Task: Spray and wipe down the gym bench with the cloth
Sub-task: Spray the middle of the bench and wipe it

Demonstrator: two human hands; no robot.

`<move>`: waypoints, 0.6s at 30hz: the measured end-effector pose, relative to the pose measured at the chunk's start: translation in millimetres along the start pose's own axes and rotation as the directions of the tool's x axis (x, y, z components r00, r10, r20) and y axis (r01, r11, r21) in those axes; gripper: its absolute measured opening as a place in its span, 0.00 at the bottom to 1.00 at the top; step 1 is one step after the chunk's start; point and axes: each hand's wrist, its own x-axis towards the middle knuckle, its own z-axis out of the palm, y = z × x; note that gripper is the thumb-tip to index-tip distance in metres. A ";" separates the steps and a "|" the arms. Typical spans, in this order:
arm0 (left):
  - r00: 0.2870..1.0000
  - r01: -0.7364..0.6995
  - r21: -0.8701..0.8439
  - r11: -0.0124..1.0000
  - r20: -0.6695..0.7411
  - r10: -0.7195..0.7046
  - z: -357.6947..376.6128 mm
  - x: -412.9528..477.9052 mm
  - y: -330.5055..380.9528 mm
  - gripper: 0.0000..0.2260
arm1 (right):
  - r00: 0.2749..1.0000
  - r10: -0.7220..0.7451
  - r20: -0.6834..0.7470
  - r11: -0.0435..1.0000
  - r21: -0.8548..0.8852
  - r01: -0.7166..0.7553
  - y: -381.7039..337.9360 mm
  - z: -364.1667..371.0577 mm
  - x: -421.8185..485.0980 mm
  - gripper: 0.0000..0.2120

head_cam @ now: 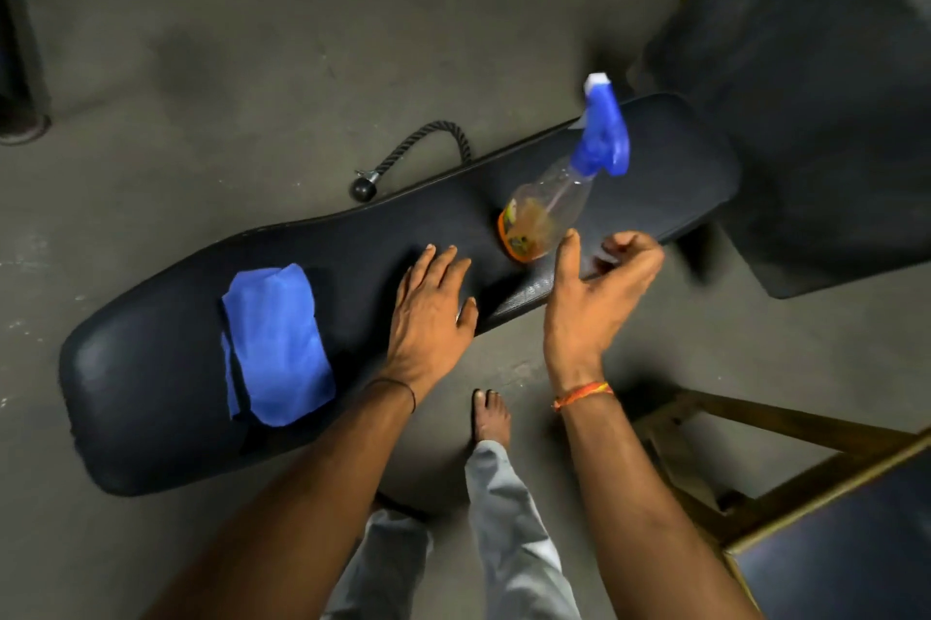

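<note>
A long black padded gym bench [655, 176] stands slanted on a grey concrete floor [226, 39]. On the bench the folded blue cloth [277, 342] lies near its left end, and the spray bottle [559, 196] stands near its right end. The left hand [430, 312] rests flat on the bench, fingers spread. The right hand [599, 286] hovers just beside the bottle, fingers apart, holding nothing. Behind the bench a black rope [418, 150] is partly hidden. The bottle label is too blurred to read.

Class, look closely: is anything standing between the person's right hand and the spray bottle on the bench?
Nothing visible. The right hand hovers open beside the clear plastic spray bottle with the blue trigger, which stands on the black padded gym bench; only bare padding separates them.
</note>
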 end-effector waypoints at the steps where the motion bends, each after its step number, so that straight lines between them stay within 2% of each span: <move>1: 1.000 0.002 0.002 1.000 0.004 -0.002 2.3 4.1 3.3 0.25 | 1.000 -0.015 0.010 1.000 -0.018 0.015 -1.0 1.4 9.4 0.21; 4: 1.000 0.011 0.015 1.000 0.005 -0.011 9.1 11.8 4.1 0.25 | 0.994 -0.065 0.088 0.997 0.055 0.060 -10.5 12.2 36.6 0.31; 6: 1.000 0.023 0.013 1.000 0.003 -0.023 12.8 12.9 -1.4 0.25 | 0.986 -0.098 0.138 0.989 0.123 0.081 -17.0 20.2 51.9 0.34; 9: 0.998 0.054 0.013 0.998 -0.020 -0.054 14.3 10.5 -11.7 0.26 | 0.966 -0.120 0.230 0.987 0.132 0.091 -23.4 31.0 62.7 0.28; 12: 0.998 0.062 0.042 0.997 -0.016 -0.062 12.1 4.4 -19.3 0.26 | 0.961 -0.092 0.260 0.988 0.147 0.055 -23.4 36.8 61.8 0.18; 15: 0.999 0.049 0.088 0.995 0.001 -0.049 8.5 2.1 -28.3 0.26 | 0.951 -0.075 0.298 0.975 0.221 0.008 -27.4 35.6 54.5 0.15; 18: 0.998 0.046 0.120 0.992 0.031 -0.050 2.5 2.1 -39.0 0.24 | 0.942 -0.105 0.318 0.975 0.217 0.035 -36.1 29.5 44.6 0.14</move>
